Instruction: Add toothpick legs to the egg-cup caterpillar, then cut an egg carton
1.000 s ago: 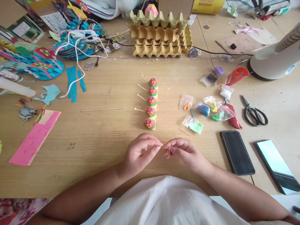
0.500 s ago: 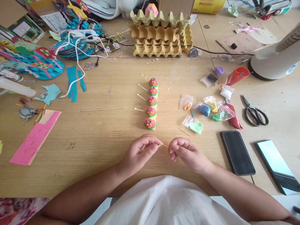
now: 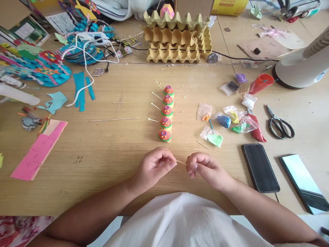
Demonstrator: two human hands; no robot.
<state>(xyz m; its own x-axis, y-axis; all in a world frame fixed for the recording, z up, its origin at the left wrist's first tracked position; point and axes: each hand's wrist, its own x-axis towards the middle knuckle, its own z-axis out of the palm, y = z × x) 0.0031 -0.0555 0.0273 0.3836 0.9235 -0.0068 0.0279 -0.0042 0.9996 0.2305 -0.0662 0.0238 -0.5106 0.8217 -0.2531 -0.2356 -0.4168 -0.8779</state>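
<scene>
While the left hand pinches one end of a thin wooden stick between thumb and forefinger, the right hand closes its thumb and curled fingers on the other end, so that the stick bridges the gap between them, above the near part of the desk. The step in hand appears to be fine work at the stick's left end; the next move would seem to call for a light, steady pinch, since so slender a piece might snap. Just beyond the hands stand five red domed figures in a row leading away from the desk's near edge; four have pale-tipped pins leaning out leftward, and the one closest to that edge shows none. Right of the row, a loose toothpick lies near a bag of light green clay, with scissors and a black phone farther towards the desk's right side. Whatever the left fingertips cover is hidden, and the faint sticks right of the row are hard to trace. The white appliance is cut off at the view's right border.
</scene>
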